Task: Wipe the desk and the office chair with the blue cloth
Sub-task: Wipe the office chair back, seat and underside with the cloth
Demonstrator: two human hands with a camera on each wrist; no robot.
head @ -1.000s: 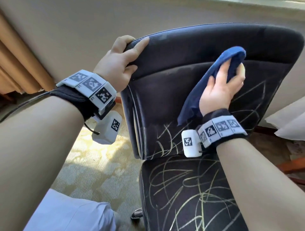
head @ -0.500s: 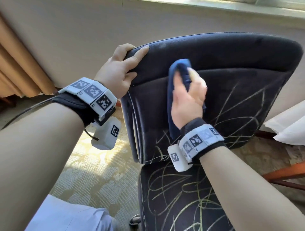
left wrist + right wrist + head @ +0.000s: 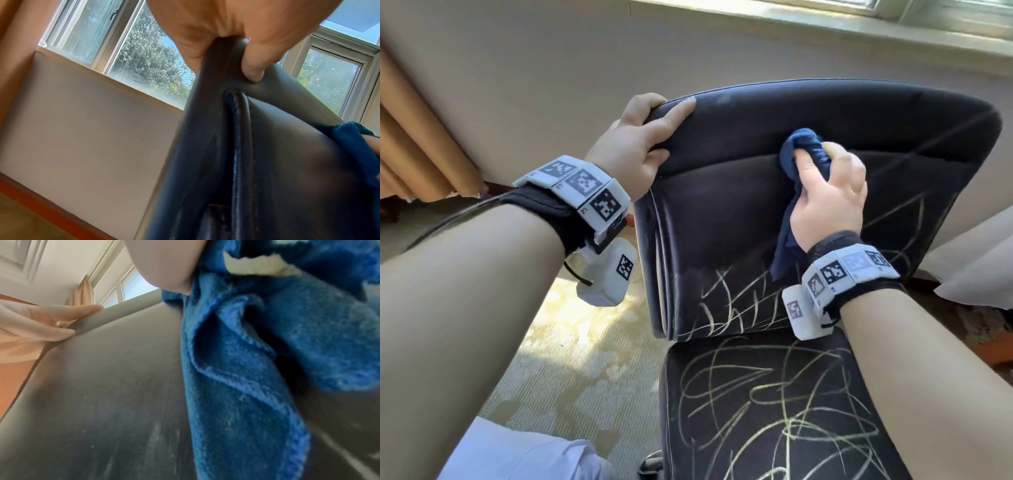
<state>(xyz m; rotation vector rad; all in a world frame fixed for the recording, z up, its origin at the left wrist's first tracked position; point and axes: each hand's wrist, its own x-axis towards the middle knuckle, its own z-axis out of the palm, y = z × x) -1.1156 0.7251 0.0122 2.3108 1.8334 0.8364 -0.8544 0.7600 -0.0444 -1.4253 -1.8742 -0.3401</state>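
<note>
While the left hand (image 3: 635,144) clamps the office chair's (image 3: 825,113) top-left corner, the right hand (image 3: 828,195) presses the bunched blue cloth (image 3: 796,147) on the backrest; scribbles cover the lower backrest and seat.

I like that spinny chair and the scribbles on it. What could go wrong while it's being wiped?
The cloth is bunched in the right hand, so it may smear the scribbles instead of lifting them. Only the left hand steadies the chair; a hard push might tip or turn it. Many scribbles remain lower down and could get missed.
</note>
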